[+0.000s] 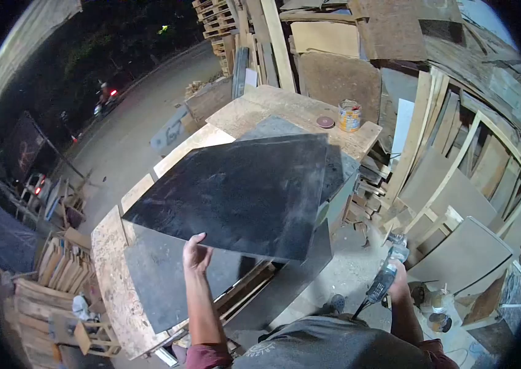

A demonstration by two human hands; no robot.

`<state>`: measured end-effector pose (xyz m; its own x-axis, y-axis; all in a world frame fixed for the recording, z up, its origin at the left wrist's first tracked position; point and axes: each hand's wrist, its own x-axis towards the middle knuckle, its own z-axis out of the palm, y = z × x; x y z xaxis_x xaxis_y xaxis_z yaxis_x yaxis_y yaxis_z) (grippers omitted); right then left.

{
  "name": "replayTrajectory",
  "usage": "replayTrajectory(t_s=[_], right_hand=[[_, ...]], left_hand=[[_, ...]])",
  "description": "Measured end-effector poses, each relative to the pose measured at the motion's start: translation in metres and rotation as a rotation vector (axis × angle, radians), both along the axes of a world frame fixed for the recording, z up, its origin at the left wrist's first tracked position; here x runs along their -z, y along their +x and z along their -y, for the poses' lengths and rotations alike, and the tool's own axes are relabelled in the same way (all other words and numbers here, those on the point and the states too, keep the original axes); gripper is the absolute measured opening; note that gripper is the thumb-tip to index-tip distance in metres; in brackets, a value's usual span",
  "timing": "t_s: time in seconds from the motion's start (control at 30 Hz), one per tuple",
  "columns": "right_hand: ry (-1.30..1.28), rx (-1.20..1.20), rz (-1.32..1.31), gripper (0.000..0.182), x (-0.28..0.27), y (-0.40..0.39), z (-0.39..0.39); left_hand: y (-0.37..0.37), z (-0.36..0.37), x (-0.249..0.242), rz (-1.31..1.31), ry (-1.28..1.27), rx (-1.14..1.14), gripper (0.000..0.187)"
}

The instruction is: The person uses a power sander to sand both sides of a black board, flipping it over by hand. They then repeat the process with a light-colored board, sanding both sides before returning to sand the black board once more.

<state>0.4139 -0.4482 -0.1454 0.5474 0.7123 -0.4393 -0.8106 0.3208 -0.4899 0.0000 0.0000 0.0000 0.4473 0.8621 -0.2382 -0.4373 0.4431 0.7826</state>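
A large black board (242, 190) lies tilted over the workbench, its near edge raised. My left hand (197, 253) grips that near edge, thumb on top and the other fingers partly hidden beneath. Off to the right, beside the bench, my right hand (399, 283) is wrapped round an angle grinder (386, 270), whose head points away from me and whose cord trails back toward my body. Under the black board is a grey sheet (165, 289) on the wooden bench top (113, 270).
At the bench's far end stand a labelled tin can (350, 117) and a reddish round disc (325, 122). Stacked boards and a wooden frame (438, 203) lean on the right. A road (131, 104) with a motorbike (105, 101) runs along the left.
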Motion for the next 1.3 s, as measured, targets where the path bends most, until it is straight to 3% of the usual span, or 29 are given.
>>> replayTrajectory(t_s=[0.07,0.1,0.2,0.27,0.3,0.33,0.37,0.4,0.43,0.47,0.5,0.57,0.6,0.7,0.73,0.8,0.9,1.03,1.07,1.13,1.3], right_hand=[[-0.098,-0.022,0.038,0.018,-0.011,0.017,0.002],[-0.105,-0.012,-0.032,0.018,-0.005,-0.052,0.003],[-0.051,0.029,-0.024,0.015,-0.025,-0.082,0.0],[-0.077,0.029,-0.05,0.015,-0.021,-0.091,0.002],[-0.095,0.01,-0.056,0.014,-0.015,-0.091,0.001],[-0.109,-0.066,0.377,0.025,0.01,-0.092,0.013],[-0.111,-0.055,0.374,0.025,0.017,-0.085,0.012],[-0.01,-0.076,0.137,0.024,0.021,-0.076,0.011],[0.091,-0.097,-0.103,0.023,0.025,-0.073,0.009],[0.035,-0.146,0.48,0.023,0.03,-0.076,0.012],[0.029,-0.147,0.479,0.023,0.029,-0.075,0.008],[-0.119,-0.091,0.544,0.025,0.024,-0.07,-0.006],[-0.055,-0.183,0.156,0.027,0.062,-0.045,-0.015],[-0.055,-0.213,-0.068,0.026,0.042,-0.022,-0.05],[-0.092,-0.186,-0.034,0.025,-0.003,-0.031,-0.063],[-0.131,-0.213,-0.043,0.025,0.014,-0.012,-0.085],[-0.185,-0.267,-0.084,0.026,0.031,0.019,-0.112],[-0.209,-0.32,-0.144,0.024,0.044,0.047,-0.139],[-0.195,-0.344,-0.151,0.024,0.052,0.055,-0.144],[-0.187,-0.377,-0.161,0.024,0.052,0.063,-0.15],[-0.197,-0.429,-0.16,0.022,0.056,0.075,-0.151]], left_hand=[[0.015,-0.011,0.025,0.239,0.049,0.045,0.029],[-0.048,-0.023,0.018,0.164,0.009,0.061,0.034],[-0.08,-0.044,0.062,0.084,-0.066,0.072,0.037],[-0.104,-0.048,0.09,-0.105,0.004,-0.027,0.034],[-0.118,-0.064,0.127,-0.254,0.007,-0.219,0.031],[-0.146,-0.095,0.18,-0.388,0.002,-0.232,0.031],[-0.162,-0.116,0.21,-0.524,-0.001,-0.248,0.031],[-0.154,-0.109,0.204,-0.526,0.0,-0.239,0.031],[-0.148,-0.096,0.192,-0.562,0.085,-0.369,0.033],[-0.138,-0.083,0.18,-0.591,0.165,-0.502,0.034],[-0.133,-0.082,0.173,-0.594,0.16,-0.499,0.034],[-0.126,-0.084,0.164,-1.118,0.615,-0.775,0.039],[-0.108,-0.064,0.137,-0.985,0.568,-0.68,0.036],[-0.036,0.022,0.063,-0.59,0.456,-0.162,0.022],[-0.015,0.054,0.049,-0.417,0.34,0.038,0.018],[0.018,0.097,0.064,-0.311,0.347,0.389,0.02],[0.061,0.156,0.085,-0.402,0.014,0.638,0.031],[0.097,0.185,0.138,-0.409,-0.348,0.503,0.047],[0.099,0.185,0.149,-0.411,-0.357,0.492,0.047],[0.105,0.185,0.163,-0.239,-0.426,0.325,0.065],[0.117,0.174,0.178,-0.159,-0.541,0.151,0.077]])
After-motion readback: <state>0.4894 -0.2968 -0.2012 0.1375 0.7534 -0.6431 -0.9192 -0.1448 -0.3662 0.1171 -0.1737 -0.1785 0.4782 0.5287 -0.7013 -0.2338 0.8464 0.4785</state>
